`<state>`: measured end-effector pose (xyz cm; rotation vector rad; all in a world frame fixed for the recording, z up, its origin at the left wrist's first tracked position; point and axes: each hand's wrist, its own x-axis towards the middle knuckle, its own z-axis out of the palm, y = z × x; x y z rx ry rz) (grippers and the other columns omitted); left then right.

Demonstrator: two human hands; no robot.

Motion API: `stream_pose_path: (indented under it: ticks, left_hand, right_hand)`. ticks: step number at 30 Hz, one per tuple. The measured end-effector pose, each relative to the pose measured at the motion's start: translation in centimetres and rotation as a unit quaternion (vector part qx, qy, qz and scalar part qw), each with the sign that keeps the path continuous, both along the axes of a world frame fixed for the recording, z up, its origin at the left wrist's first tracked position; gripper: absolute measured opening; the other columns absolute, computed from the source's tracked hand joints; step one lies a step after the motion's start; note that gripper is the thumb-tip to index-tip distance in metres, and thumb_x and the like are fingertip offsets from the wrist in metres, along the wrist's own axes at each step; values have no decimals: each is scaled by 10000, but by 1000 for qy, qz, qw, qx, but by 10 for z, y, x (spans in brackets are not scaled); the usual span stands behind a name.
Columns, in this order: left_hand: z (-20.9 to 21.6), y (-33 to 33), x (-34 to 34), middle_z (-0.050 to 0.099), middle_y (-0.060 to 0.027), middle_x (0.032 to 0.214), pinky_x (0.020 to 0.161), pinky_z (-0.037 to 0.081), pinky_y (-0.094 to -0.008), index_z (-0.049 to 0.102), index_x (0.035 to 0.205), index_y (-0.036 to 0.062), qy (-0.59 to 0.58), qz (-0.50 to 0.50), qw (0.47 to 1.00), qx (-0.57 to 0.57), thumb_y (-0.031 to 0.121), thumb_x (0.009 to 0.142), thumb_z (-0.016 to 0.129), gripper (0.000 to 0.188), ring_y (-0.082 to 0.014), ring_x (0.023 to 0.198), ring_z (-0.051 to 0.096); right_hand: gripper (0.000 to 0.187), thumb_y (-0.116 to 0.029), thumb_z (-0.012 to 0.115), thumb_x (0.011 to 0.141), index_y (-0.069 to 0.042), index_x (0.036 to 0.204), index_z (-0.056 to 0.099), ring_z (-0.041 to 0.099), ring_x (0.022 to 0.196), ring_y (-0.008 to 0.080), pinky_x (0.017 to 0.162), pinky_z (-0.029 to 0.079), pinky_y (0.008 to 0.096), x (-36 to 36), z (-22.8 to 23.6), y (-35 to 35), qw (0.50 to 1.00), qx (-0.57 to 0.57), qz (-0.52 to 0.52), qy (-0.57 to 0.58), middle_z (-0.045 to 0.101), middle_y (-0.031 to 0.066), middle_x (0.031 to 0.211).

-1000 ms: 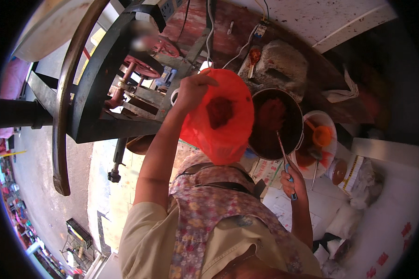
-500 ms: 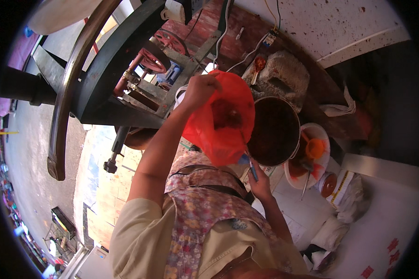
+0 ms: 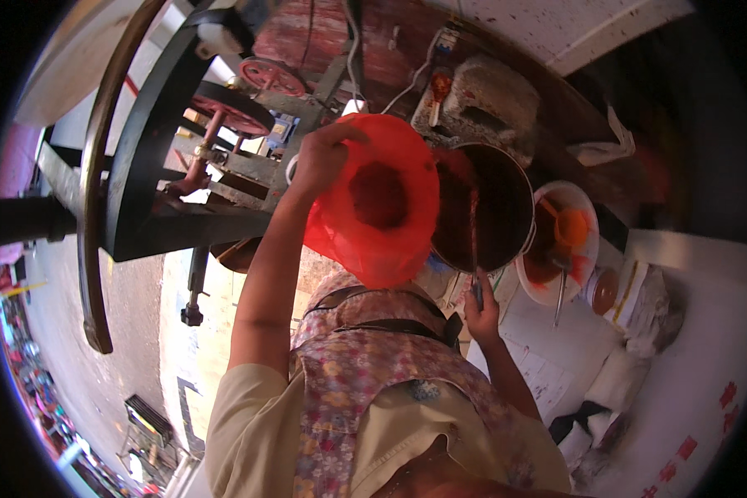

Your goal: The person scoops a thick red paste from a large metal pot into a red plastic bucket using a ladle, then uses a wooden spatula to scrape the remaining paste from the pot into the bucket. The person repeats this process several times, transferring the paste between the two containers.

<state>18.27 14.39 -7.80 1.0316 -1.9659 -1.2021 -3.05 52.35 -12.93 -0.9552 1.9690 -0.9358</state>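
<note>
My left hand (image 3: 322, 158) is closed on the rim of a red plastic bag (image 3: 336, 236), which gapes toward me with a dark reddish mass (image 3: 379, 196) inside. To its right stands a deep, dark metal pot (image 3: 529, 199) with a wire handle. My right hand (image 3: 483, 317), at the pot's near edge, grips a slim long-handled tool (image 3: 477, 292) with a blue-grey handle. Its reddish shaft runs over the pot's mouth; motion blur hides the shape of its head. The pot's contents look dark and are hard to make out.
Right of the pot is a white basin (image 3: 591, 207) with an orange scoop (image 3: 569, 226), a metal-handled utensil (image 3: 561, 292) and red residue. Behind the pot, a red-stained spoon (image 3: 438, 93) lies by a stone block (image 3: 494, 104). A dark machine frame (image 3: 133, 191) with red wheels stands left.
The tool in my right hand has moved from the bag's mouth to over the pot. The bag's opening faces me more squarely, still held by my left hand. The whole view has shifted slightly.
</note>
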Motion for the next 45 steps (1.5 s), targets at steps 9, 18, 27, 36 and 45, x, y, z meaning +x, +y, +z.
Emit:
stream_pose_path:
  ticks: [9,18,27,36,45]
  left_hand:
    - [5,-15,-13,540,-97,1334,1060,372,-336,634,1199,132,-135,-87,983,-87,-122,694,374,622,-248,1290,457]
    - [2,-15,-20,609,-119,1244,1077,363,-317,680,1120,87,-149,-65,982,-95,-141,680,341,600,-224,1270,491]
    - [4,-17,-20,644,-134,1180,1064,380,-322,682,1107,65,-140,-36,986,-79,-144,660,345,598,-227,1235,526]
    - [-11,-24,-19,668,-130,1091,985,443,-342,720,992,97,-109,-65,988,-90,-122,679,372,516,-268,1243,511]
    - [-3,-22,-16,682,-96,1078,1029,409,-333,731,933,92,-147,-110,975,-123,-123,744,377,456,-260,1279,479]
  right_hand:
    - [518,-156,474,936,-102,1431,331,615,995,407,866,489,428,-78,-34,-30,980,92,118,135,610,284,1085]
    - [471,-175,465,896,-52,1349,425,626,891,441,787,505,500,-115,-100,-101,897,251,324,164,627,299,988]
    - [396,-210,491,937,-70,1307,491,567,661,194,587,488,339,-140,-92,-115,891,315,294,-141,599,100,834]
    - [326,-318,433,997,-151,1276,468,335,398,39,313,318,204,-133,-13,-20,695,269,-90,-661,435,-7,639]
    - [410,-212,402,1015,-250,1421,362,350,417,29,302,317,182,-18,45,21,652,-33,-262,-711,446,-19,707]
